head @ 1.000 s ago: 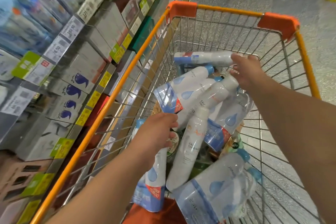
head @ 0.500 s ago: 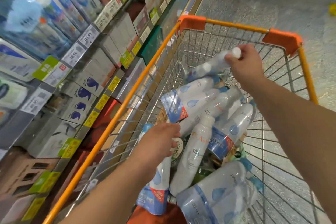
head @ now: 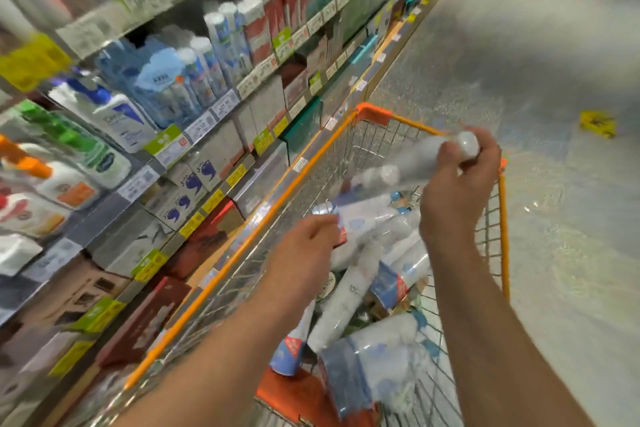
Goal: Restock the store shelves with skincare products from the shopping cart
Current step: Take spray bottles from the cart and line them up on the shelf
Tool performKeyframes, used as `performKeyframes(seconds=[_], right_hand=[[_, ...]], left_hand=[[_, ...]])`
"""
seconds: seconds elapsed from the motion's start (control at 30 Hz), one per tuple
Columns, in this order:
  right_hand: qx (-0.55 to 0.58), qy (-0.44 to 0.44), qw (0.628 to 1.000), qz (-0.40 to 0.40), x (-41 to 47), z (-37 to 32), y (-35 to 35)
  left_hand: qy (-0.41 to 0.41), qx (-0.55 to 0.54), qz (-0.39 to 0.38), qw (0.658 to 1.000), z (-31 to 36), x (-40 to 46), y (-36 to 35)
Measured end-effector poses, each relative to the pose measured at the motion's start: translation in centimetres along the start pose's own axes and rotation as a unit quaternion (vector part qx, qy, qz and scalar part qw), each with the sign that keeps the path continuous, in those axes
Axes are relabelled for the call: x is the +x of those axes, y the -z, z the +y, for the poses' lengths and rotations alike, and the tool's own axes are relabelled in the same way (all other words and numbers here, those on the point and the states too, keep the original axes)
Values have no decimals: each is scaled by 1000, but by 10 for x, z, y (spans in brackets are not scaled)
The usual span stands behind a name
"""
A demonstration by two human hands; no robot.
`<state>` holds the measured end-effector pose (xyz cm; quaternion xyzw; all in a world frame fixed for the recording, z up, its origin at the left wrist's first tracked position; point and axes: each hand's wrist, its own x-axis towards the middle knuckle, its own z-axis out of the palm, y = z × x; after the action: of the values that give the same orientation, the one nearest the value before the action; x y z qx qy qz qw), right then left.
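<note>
Right hand (head: 457, 180) grasps white spray bottle (head: 420, 163) above shopping cart (head: 346, 135) | left hand (head: 304, 250) reaches among cart bottles, grip indiscernible | risk: blurred, hasty swing knocks bottle against shelves (head: 221, 107)

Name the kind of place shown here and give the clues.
Probably a shop's skincare aisle: shelves of bottles and boxes, price tags along their edges, and an orange-rimmed wire shopping cart full of product bottles.

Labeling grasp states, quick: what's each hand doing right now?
Left hand: down in the cart, fingers curled on a pack; blurred, grip can't be confirmed.
Right hand: holding a white bottle above the cart.
</note>
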<state>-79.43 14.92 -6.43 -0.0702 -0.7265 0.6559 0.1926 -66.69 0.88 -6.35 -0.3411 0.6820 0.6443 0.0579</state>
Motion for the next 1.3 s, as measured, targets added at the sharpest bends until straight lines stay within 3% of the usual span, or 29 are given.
performKeyframes(seconds=[0.13,0.23,0.37,0.5,0.77,1.1,1.3], right_hand=[[83,-13,996,-20,-42,-50,6],[135,-31,987,-86,-65,-85,2],[245,-57,942,-223,-93,-141,-19],[322,-92,892,-303,-130,-202,-48],[352,-105,817,-443,-205,-299,-114],[340,-66,737,-580,-305,-398,-191],[304,-59,705,-638,-369,-402,-213]], left_hand=[[-210,62,98,971,28,-32,29],[-273,78,100,953,46,-49,66],[-289,89,40,952,65,-75,117],[-308,101,-13,946,79,-105,172],[-305,91,-52,947,100,-176,295],[-346,-16,110,931,91,-249,405],[-357,-62,283,888,96,-284,460]])
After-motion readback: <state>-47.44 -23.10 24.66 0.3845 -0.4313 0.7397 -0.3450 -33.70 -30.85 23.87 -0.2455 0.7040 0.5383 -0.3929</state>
